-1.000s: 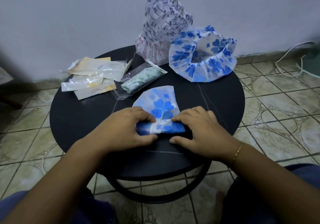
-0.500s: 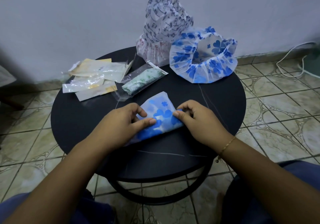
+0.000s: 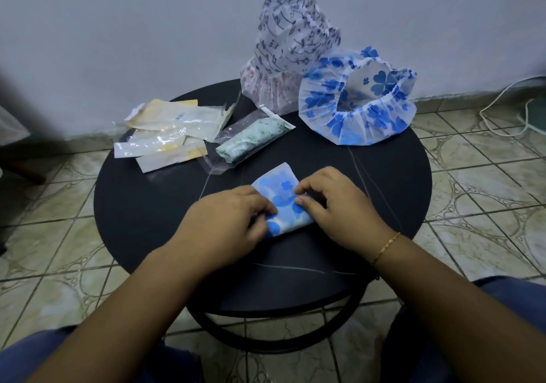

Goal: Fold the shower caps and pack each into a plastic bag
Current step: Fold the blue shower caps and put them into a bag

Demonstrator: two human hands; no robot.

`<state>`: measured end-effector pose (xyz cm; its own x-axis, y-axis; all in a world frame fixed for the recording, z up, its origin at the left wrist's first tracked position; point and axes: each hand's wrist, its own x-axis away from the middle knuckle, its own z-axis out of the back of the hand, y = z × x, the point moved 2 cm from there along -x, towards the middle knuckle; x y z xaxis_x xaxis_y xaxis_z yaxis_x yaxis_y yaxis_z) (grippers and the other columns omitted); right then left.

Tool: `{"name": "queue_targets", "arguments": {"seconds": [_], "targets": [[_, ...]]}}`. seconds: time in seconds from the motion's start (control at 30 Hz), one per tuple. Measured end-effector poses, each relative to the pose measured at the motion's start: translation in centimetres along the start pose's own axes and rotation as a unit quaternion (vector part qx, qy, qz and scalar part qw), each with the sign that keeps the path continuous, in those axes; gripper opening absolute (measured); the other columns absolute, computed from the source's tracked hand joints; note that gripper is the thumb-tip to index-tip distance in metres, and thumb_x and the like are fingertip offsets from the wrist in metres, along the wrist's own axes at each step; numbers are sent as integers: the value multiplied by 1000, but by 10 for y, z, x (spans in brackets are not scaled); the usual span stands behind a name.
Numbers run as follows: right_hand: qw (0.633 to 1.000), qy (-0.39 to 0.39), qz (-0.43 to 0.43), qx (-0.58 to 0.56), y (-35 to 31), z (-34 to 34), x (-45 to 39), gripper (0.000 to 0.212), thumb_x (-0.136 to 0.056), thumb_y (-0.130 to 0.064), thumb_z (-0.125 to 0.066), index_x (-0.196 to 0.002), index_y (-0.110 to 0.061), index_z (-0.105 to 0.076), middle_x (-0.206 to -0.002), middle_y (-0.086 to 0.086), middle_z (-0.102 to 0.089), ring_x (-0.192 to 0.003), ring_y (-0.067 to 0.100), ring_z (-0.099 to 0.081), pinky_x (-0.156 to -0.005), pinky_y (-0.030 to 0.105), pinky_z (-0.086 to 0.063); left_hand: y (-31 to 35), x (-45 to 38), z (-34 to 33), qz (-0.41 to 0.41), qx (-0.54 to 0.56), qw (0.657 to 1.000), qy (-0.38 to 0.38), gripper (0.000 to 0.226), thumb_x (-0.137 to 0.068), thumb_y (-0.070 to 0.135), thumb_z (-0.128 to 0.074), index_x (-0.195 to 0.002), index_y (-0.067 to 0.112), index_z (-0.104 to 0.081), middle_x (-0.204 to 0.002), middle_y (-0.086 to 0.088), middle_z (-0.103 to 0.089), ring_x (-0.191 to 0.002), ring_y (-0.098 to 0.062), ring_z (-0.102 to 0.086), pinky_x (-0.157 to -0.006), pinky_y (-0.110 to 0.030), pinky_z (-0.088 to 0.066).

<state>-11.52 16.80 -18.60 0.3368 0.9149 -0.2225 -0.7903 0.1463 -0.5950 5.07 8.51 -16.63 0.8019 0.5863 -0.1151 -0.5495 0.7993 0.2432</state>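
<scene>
A folded shower cap with blue clover print (image 3: 282, 196) lies on the round black table (image 3: 153, 205), tilted, its narrow end toward the wall. My left hand (image 3: 227, 223) pinches its near left edge. My right hand (image 3: 334, 205) pinches its right side with curled fingers. An unfolded blue clover cap (image 3: 354, 113) sits at the back right. A cap with dark music-note print (image 3: 292, 48) stands upright behind it against the wall. A green-print cap packed in a clear bag (image 3: 251, 140) lies in the middle back.
A pile of empty clear plastic bags with yellowish backing (image 3: 168, 137) lies at the table's back left. A white cable (image 3: 508, 110) runs over the tiled floor at the right. My knees in blue trousers flank the table's near edge.
The folded end has been rolled further up over the cap, making the bundle shorter and thicker. Both hands moved away from me with it and the bundle turned slightly.
</scene>
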Motion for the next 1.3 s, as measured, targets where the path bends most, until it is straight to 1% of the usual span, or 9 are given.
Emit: {"name": "queue_targets", "arguments": {"seconds": [0.1, 0.23, 0.37, 0.5, 0.6, 0.83, 0.97, 1.13, 1.3], "targets": [[994, -101, 29, -12, 1, 6, -1, 30, -81, -40, -66, -110, -29, -64, -109, -16, -53, -105, 8, -44, -97, 26, -36, -1, 1, 1, 27, -16, 999, -35, 49, -70, 75, -50, -107, 43, -58, -108, 24, -53, -99, 3, -52, -76, -22, -44], [982, -187, 15, 14, 3, 14, -1, 53, -74, -45, -72, -123, -35, -55, -115, -21, -48, -110, 2, -36, -100, 21, -30, -3, -1, 3, 38, -10, 998, -47, 43, -75, 67, -55, -109, 40, -60, -108, 20, -57, -99, -2, -53, -79, -25, -45], [987, -161, -2, -11, 4, 10, -4, 30, -83, -44, -62, -109, -29, -64, -105, -14, -55, -109, 6, -41, -99, 27, -35, -10, -2, 3, 34, 12, 998, -60, 51, -84, 70, -36, -113, 38, -63, -100, 15, -53, -99, -7, -48, -85, -30, -44], [990, -136, -31, -28, 1, 4, -8, 34, -86, -48, -52, -88, -17, -66, -93, -6, -53, -102, 13, -45, -95, 35, -39, -10, -3, 2, 36, -45, 998, -38, 50, -92, 62, -26, -130, 41, -49, -98, 13, -49, -100, -10, -44, -87, -28, -29], [991, -118, -50, -33, 0, -2, -11, 28, -84, -53, -51, -74, -28, -59, -85, -2, -55, -94, 17, -48, -86, 36, -41, -8, -1, 1, 55, -38, 997, 32, 53, -89, 66, -22, -126, 39, -47, -104, 13, -60, -99, -11, -52, -91, -30, -26], [997, -52, -33, -41, -8, -9, -13, 20, -90, -35, -56, -108, -29, -53, -62, -8, -42, -72, 11, -45, -73, 28, -32, -6, -3, -10, -22, -31, 990, 134, 33, -84, 36, -40, -102, 28, -65, -98, 6, -62, -88, -21, -59, -75, -32, -40], [998, -33, -29, 43, -9, -11, -15, 24, -93, -37, -49, -112, -31, -61, -88, -6, -54, -98, 19, -48, -80, 31, -37, -10, -6, -14, -43, -27, 997, 66, 46, -81, 54, -42, -109, 28, -66, -104, 9, -63, -91, -17, -59, -78, -31, -46], [987, 22, 50, 154, -13, -13, -9, 36, -95, -38, -42, -123, -24, -59, -136, -4, -46, -125, 17, -36, -92, 33, -28, -15, -12, -15, -43, -16, 998, 50, 57, -81, 59, -35, -117, 26, -64, -109, 8, -65, -96, -17, -60, -81, -32, -49], [978, -28, 129, 163, -23, -20, -3, 44, -87, -38, -43, -129, -28, -53, -126, -9, -57, -117, 14, -50, -86, 30, -27, -19, -20, -13, -44, -20, 997, 62, 63, -84, 62, -19, -121, 30, -59, -108, 12, -66, -101, -14, -55, -85, -27, -32]]}}
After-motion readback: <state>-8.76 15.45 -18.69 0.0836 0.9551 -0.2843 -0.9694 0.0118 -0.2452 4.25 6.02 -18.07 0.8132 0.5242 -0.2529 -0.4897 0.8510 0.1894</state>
